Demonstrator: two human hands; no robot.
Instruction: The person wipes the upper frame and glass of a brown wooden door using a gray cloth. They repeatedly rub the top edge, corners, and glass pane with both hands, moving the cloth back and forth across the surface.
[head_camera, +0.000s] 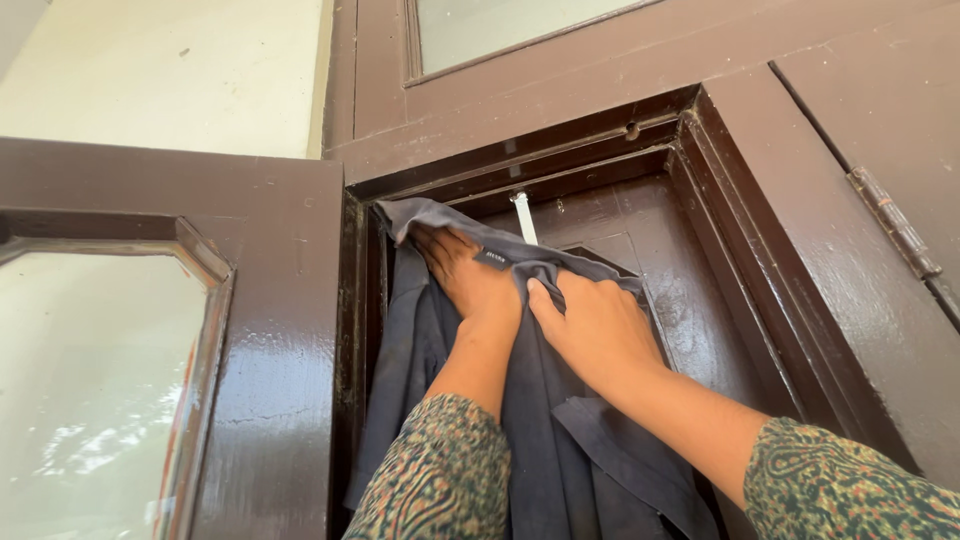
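Centre of the frame: your left hand (478, 285) lies flat against a dark grey cloth garment (540, 430), fingers (437, 248) stretched toward the garment's upper left corner and pressing it rather than gripping. Your right hand (598, 330) rests just beside it to the right, fingers bent over a raised fold at the garment's top edge, the thumb (542, 305) laid on the cloth; whether the fold is actually pinched cannot be told. Both forearms enter from the bottom edge in patterned green and brown sleeves (440, 480).

The garment hangs inside a narrow recess of glossy dark brown wooden door frame (560, 130), its top edge just under the frame's upper moulding. A pale metal hook or strip (523, 215) stands upright just above the cloth, touching the recess top. The recess is tight at the left, where the cloth meets the frame edge; to the right, bare brown panel (690, 300) leaves open room.

A small dark rectangular sewn label (495, 257) sits on the garment between your two hands, near the top edge.

Left of frame: a brown door leaf with a glass pane (90, 390). Upper right: a metal hinge (895, 225). Upper left: a pale wall (170, 70).
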